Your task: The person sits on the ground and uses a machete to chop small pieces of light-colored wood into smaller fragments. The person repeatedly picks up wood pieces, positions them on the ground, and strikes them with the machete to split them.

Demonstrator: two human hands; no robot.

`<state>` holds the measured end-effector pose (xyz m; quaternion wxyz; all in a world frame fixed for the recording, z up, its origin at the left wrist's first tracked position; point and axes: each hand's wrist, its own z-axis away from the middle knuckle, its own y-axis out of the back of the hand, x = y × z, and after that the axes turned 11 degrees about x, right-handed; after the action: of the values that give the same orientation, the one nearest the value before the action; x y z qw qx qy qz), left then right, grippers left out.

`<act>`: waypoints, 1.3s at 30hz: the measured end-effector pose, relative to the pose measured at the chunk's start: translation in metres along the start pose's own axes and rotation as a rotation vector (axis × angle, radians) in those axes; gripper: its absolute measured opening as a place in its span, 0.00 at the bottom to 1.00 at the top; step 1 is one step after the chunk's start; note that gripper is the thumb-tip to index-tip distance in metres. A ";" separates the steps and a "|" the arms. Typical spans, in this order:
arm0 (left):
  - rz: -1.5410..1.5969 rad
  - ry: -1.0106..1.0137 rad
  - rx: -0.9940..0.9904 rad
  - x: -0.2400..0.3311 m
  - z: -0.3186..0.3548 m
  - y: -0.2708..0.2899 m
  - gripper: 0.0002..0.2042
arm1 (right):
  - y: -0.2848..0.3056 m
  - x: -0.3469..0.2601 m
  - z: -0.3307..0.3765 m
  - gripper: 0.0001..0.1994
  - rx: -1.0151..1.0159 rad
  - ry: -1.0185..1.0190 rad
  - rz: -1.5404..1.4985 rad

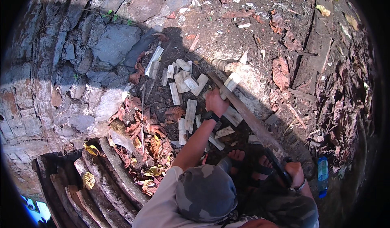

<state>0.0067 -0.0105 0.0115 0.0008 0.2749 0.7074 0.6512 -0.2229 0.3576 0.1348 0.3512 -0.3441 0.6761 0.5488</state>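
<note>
My left hand (216, 100), wearing a dark wristwatch, is closed on a pale wood piece (231, 82), which lies on a light, rough block (248, 74). Across that piece runs the rusty brown blade of a handsaw (254, 124), narrow at its far end and broad near the dark handle. Wrapped round the handle at the lower right is my right hand (295, 172), with a bracelet on its wrist. Several short cut wood pieces (181, 81) are scattered left of the blade; others (191, 115) lie nearer, beside my left forearm. My fingertips on the wood are partly hidden.
A stone wall (115, 45) rises at the left. Stacked curved brown pieces (101, 179) fill the lower left, next to dry leaves (152, 144). Sandalled feet (236, 155) are below the saw. A plastic bottle (323, 171) stands or lies at the right, near a weathered plank (315, 53).
</note>
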 end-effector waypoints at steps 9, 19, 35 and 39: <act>-0.028 -0.136 -0.023 -0.021 0.004 -0.018 0.21 | -0.053 -0.015 -0.101 0.14 -0.004 -0.053 -0.007; 0.051 -0.086 -0.005 -0.003 0.008 -0.019 0.21 | -0.059 0.000 -0.061 0.16 -0.001 -0.118 -0.048; 0.072 0.023 -0.015 0.008 0.006 0.000 0.23 | -0.013 0.017 0.005 0.15 -0.005 -0.014 -0.028; 0.069 -0.047 -0.017 0.003 0.003 -0.009 0.23 | -0.047 -0.010 -0.082 0.15 0.026 -0.056 -0.036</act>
<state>0.0020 -0.0062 0.0038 -0.0026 0.3141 0.6916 0.6504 -0.1852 0.2701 0.1322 0.3842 -0.3361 0.6669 0.5429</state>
